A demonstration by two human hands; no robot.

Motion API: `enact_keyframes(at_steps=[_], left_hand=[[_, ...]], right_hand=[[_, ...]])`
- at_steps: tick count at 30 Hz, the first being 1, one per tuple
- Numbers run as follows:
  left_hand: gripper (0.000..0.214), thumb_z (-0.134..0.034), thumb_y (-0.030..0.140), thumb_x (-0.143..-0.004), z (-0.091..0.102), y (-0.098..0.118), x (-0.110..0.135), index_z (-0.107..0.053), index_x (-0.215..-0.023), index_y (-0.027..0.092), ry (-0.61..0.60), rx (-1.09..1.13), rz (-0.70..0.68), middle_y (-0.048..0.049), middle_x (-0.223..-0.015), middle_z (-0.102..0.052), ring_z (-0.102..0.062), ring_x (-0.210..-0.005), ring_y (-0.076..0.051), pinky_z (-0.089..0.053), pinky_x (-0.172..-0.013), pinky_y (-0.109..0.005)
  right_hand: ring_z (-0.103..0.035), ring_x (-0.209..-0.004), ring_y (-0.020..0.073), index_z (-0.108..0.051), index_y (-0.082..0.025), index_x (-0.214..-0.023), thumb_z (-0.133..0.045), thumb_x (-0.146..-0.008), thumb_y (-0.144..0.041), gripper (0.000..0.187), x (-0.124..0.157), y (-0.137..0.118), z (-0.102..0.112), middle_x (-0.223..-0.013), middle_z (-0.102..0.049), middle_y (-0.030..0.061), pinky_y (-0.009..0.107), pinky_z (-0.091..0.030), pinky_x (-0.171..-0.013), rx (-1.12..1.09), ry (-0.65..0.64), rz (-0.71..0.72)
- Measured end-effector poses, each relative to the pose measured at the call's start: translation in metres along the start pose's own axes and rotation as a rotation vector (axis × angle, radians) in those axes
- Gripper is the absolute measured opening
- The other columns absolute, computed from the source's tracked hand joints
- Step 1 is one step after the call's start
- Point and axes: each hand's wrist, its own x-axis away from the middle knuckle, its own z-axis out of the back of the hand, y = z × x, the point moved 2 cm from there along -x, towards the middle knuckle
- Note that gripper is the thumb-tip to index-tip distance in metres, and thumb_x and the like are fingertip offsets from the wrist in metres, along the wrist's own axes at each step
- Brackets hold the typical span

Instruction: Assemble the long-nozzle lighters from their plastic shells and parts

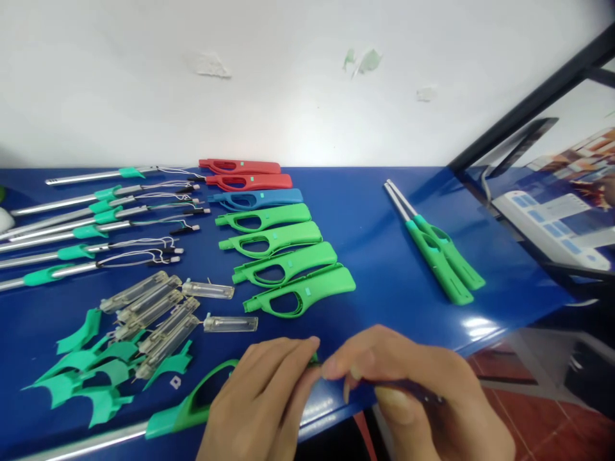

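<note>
Along the near edge of the table lies a green long-necked lighter (196, 400) with a metal tube that runs off to the lower left. My left hand (262, 400) is closed over its handle, hiding most of it. Beside the handle's end, my right hand (413, 384) has its fingers curled and pinched close to my left fingertips. A dark, slim thing shows between its thumb and fingers, too covered to name. Nearest to my hands is a row of green handle shells (331, 285), with a blue shell (283, 198) and red shells (259, 182) behind.
On the left lie metal tubes with wires (72, 250), clear fuel tanks (158, 314) and loose green clip pieces (103, 397). Two assembled green lighters (439, 259) rest on the right of the blue table (365, 256). A white wall (307, 115) stands behind; a power strip (548, 224) lies farther right.
</note>
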Motion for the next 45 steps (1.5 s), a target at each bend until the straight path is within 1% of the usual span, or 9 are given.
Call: enact_keyframes(at_steps=[4, 13, 17, 22, 28, 32, 36, 41, 45], left_hand=[[0.031, -0.058, 0.019, -0.105, -0.001, -0.004, 0.004, -0.077, -0.129, 0.027, -0.022, -0.03, -0.037, -0.005, -0.122, -0.083, -0.08, -0.111, -0.023, -0.069, -0.097, -0.036], [0.032, -0.051, 0.014, -0.108, -0.002, -0.003, 0.003, -0.077, -0.124, 0.024, -0.021, 0.001, 0.028, -0.0053, -0.118, -0.082, -0.08, -0.104, -0.018, -0.068, -0.093, -0.028], [0.031, -0.05, 0.014, -0.109, -0.004, -0.003, 0.001, -0.077, -0.122, 0.022, -0.006, 0.016, 0.024, -0.0051, -0.115, -0.082, -0.08, -0.103, -0.017, -0.068, -0.092, -0.027], [0.03, -0.049, 0.013, -0.11, -0.003, -0.001, -0.002, -0.076, -0.12, 0.023, 0.03, 0.044, 0.021, -0.0051, -0.114, -0.082, -0.08, -0.102, -0.017, -0.068, -0.092, -0.029], [0.024, -0.054, 0.023, -0.112, -0.002, 0.002, 0.0, -0.074, -0.126, 0.021, 0.051, 0.048, -0.004, -0.0064, -0.118, -0.081, -0.078, -0.11, -0.018, -0.068, -0.096, -0.03], [0.025, -0.049, 0.021, -0.114, -0.004, 0.002, 0.001, -0.073, -0.122, 0.02, 0.1, 0.026, -0.001, -0.0047, -0.11, -0.081, -0.079, -0.1, -0.016, -0.068, -0.09, -0.028], [0.025, -0.047, 0.023, -0.115, -0.007, 0.003, -0.001, -0.072, -0.118, 0.02, 0.146, -0.013, -0.013, -0.005, -0.109, -0.08, -0.08, -0.097, -0.017, -0.069, -0.083, -0.029], [0.021, -0.052, 0.025, -0.114, -0.012, 0.003, -0.001, -0.073, -0.112, 0.02, 0.195, -0.043, -0.02, -0.0051, -0.107, -0.08, -0.08, -0.094, -0.02, -0.07, -0.084, -0.036], [0.022, -0.053, 0.026, -0.113, -0.016, 0.002, 0.0, -0.075, -0.111, 0.02, 0.216, -0.057, -0.022, -0.0056, -0.108, -0.08, -0.08, -0.094, -0.022, -0.07, -0.084, -0.041]], right_hand=[[-0.069, -0.052, 0.0106, -0.067, -0.024, -0.109, -0.058, -0.111, -0.02, 0.01, 0.007, -0.002, -0.004, -0.082, -0.078, -0.0023, 0.021, -0.06, -0.05, -0.059, 0.029, -0.067], [-0.063, -0.048, 0.0105, -0.067, -0.024, -0.096, -0.053, -0.116, -0.032, 0.025, 0.01, -0.014, -0.014, -0.077, -0.077, -0.0016, 0.024, -0.051, -0.043, 0.029, 0.016, -0.087], [-0.069, -0.054, 0.0107, -0.067, -0.025, -0.098, -0.055, -0.114, -0.025, 0.02, 0.014, -0.014, -0.016, -0.081, -0.078, -0.0027, 0.023, -0.052, -0.045, 0.044, 0.004, -0.129], [-0.082, -0.082, 0.0166, -0.073, -0.026, -0.108, -0.061, -0.109, -0.015, 0.016, 0.012, -0.012, -0.015, -0.098, -0.084, -0.0009, 0.029, -0.065, -0.069, 0.035, -0.004, -0.008], [-0.081, -0.112, 0.0218, -0.079, -0.027, -0.124, -0.044, -0.119, -0.043, 0.039, 0.01, -0.018, -0.01, -0.128, -0.082, 0.0039, 0.033, -0.068, -0.093, 0.122, 0.037, 0.027], [-0.083, -0.103, 0.0177, -0.079, -0.024, -0.126, -0.058, -0.112, -0.018, 0.026, 0.007, -0.016, -0.01, -0.12, -0.085, 0.0004, 0.024, -0.07, -0.078, 0.022, -0.017, 0.101], [-0.078, -0.075, 0.0131, -0.082, -0.021, -0.113, -0.07, -0.103, -0.007, 0.021, 0.009, -0.01, -0.009, -0.093, -0.082, -0.0018, 0.023, -0.066, -0.061, -0.004, 0.155, 0.284], [-0.081, -0.11, 0.0242, -0.069, -0.024, -0.15, -0.053, -0.109, -0.01, 0.046, 0.013, 0.0, -0.001, -0.124, -0.082, 0.007, 0.039, -0.072, -0.083, 0.049, -0.035, 0.203], [-0.078, -0.095, 0.0205, -0.077, -0.037, -0.139, -0.062, -0.099, 0.003, 0.059, 0.012, 0.01, 0.002, -0.112, -0.081, 0.0022, 0.034, -0.068, -0.071, 0.003, 0.014, 0.198]])
